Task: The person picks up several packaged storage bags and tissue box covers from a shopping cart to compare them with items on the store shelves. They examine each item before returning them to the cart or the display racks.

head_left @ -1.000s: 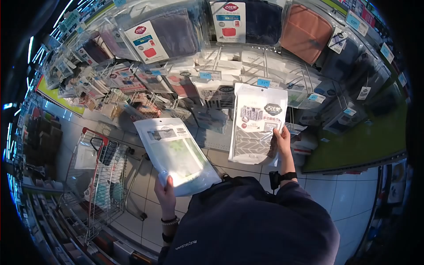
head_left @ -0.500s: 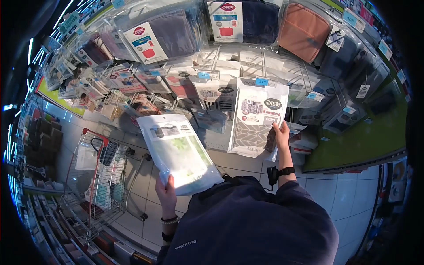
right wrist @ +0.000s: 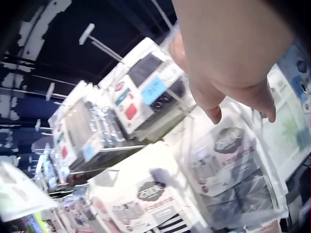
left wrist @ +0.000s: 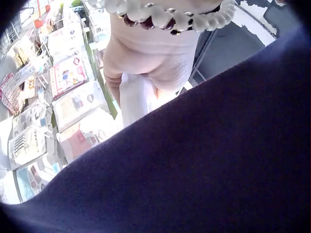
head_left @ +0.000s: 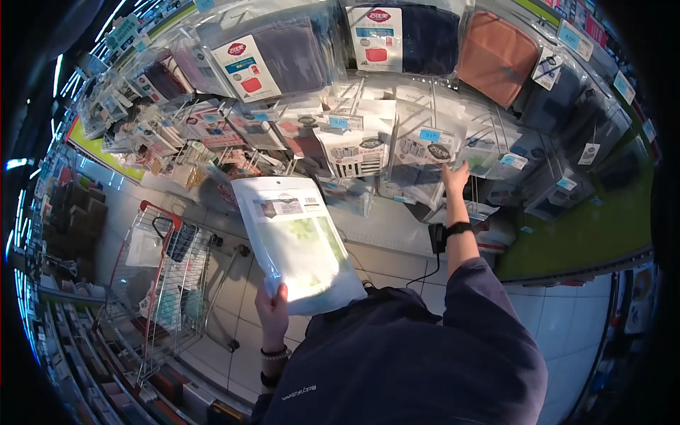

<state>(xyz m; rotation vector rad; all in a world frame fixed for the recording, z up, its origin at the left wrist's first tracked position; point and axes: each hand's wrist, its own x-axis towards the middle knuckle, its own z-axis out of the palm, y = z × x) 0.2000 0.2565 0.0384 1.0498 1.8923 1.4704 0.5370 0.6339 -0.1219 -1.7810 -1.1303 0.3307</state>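
My left hand [head_left: 273, 315] grips the lower left edge of a white package [head_left: 297, 244] with a green leaf pattern. In the left wrist view, that hand [left wrist: 150, 58] shows beneath a beaded bracelet, a white edge [left wrist: 133, 99] between its fingers; dark cloth covers much of the view. My right hand [head_left: 457, 176] is at the right edge of a hanging grey-patterned package [head_left: 419, 152]. The right wrist view has the hand [right wrist: 233, 63], thumb and fingers apart, over the top of this clear-fronted package [right wrist: 228, 170]; contact is unclear.
Pouches, including an orange one [head_left: 496, 57], hang in the upper row. A striped package [head_left: 356, 145] hangs left of the grey-patterned one. A shopping cart [head_left: 159, 283] stands at the left on the tiled floor. A green shelf base [head_left: 574, 237] lies at the right.
The grey-patterned package that my right hand held is now among the hanging goods, and the fingers have loosened. The right hand has moved up and forward; my left still holds its package.
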